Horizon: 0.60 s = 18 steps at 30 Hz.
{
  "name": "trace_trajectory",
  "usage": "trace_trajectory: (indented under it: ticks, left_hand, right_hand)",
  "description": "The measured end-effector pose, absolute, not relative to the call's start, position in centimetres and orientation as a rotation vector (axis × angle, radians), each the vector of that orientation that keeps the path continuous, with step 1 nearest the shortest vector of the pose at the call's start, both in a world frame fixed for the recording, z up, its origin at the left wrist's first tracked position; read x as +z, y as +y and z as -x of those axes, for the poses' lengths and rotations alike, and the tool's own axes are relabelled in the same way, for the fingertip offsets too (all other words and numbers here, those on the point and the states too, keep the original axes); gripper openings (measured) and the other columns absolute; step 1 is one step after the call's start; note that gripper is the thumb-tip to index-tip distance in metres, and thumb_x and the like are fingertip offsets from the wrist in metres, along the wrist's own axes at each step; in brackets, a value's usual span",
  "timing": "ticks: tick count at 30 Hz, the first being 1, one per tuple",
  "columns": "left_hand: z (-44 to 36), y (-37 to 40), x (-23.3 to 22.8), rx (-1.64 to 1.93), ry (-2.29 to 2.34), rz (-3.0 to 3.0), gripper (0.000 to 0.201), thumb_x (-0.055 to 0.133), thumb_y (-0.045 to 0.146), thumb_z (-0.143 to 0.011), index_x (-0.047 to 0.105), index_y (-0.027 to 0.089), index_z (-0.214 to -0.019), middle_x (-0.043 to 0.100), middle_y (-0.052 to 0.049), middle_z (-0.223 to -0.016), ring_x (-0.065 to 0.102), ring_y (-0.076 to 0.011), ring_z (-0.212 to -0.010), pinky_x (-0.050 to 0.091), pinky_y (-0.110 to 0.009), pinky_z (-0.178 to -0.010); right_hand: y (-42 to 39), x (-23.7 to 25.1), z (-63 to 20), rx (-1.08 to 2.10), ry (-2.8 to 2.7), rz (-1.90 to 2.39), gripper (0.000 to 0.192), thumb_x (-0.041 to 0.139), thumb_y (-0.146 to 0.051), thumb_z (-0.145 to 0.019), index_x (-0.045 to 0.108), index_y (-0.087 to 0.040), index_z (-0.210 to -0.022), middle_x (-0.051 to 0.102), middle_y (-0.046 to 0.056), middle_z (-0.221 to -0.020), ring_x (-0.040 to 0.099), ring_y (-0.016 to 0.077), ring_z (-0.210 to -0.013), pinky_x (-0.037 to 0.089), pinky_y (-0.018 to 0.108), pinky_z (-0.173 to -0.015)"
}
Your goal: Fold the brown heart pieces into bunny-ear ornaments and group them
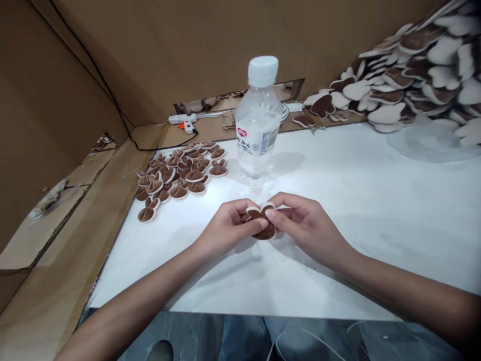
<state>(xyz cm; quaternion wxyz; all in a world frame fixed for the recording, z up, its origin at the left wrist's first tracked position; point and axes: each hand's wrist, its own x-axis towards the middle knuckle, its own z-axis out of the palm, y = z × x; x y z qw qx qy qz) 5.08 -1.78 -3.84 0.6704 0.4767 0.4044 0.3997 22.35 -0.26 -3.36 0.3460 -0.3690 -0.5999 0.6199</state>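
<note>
Between my hands, just above the white tabletop [225,281], is a brown plush piece with two ear-like lobes and a pale edge [265,233]. My left hand [229,223] pinches its left side, thumb across the front. On the right lobe, my right hand [300,220] grips with thumb and fingers. Part of the piece is covered by both thumbs. Behind it stands a clear plastic bottle [259,125] with a white cap. To the left lies a cluster of similar eared brown pieces [179,192].
Brown and white plush cutouts [387,105] are heaped at the back right, beside a crumpled clear plastic bag [424,143]. A white glue gun [184,120] with an orange trigger lies at the back, its black cord [124,125] running up the cardboard wall [169,50].
</note>
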Motion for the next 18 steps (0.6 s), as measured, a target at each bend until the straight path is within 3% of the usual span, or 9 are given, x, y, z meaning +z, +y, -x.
trace_trajectory:
  ticks: [6, 12, 18]
  left_hand:
    - [-4.9, -1.9, -3.8, 0.891, 0.890, -1.074, 0.020, 0.073, 0.027, -0.073, 0.059, 0.013, -0.078, 0.061, -0.001, -0.068, 0.060, -0.0127, -0.066, 0.048, -0.026, -0.066]
    - [-4.7, -1.5, -3.7, 1.023, 0.976, -1.185, 0.023, 0.063, 0.033, -0.082, 0.061, 0.012, -0.072, 0.056, 0.000, -0.068, 0.051, -0.0096, -0.064, 0.040, -0.022, -0.064]
    - [-4.3, -1.3, -3.4, 1.068, 1.108, -1.340, 0.030, 0.063, 0.038, -0.082, 0.061, 0.013, -0.064, 0.053, -0.001, -0.063, 0.048, -0.0112, -0.062, 0.038, -0.025, -0.061]
  right_hand:
    - [-0.2, -3.3, -22.4, 1.639, -1.521, 0.978, 0.018, 0.063, -0.037, -0.082, 0.058, -0.020, -0.080, 0.064, 0.001, -0.070, 0.063, 0.0155, -0.064, 0.051, 0.028, -0.061]
    - [0.5, -3.5, -22.6, 1.689, -1.441, 0.992, 0.018, 0.064, -0.035, -0.082, 0.062, -0.018, -0.077, 0.064, 0.002, -0.074, 0.061, 0.0138, -0.068, 0.050, 0.027, -0.065]
    - [0.9, -3.3, -22.9, 1.846, -1.478, 1.041, 0.018, 0.074, -0.031, -0.072, 0.064, -0.018, -0.079, 0.065, 0.002, -0.075, 0.062, 0.0144, -0.072, 0.052, 0.028, -0.069]
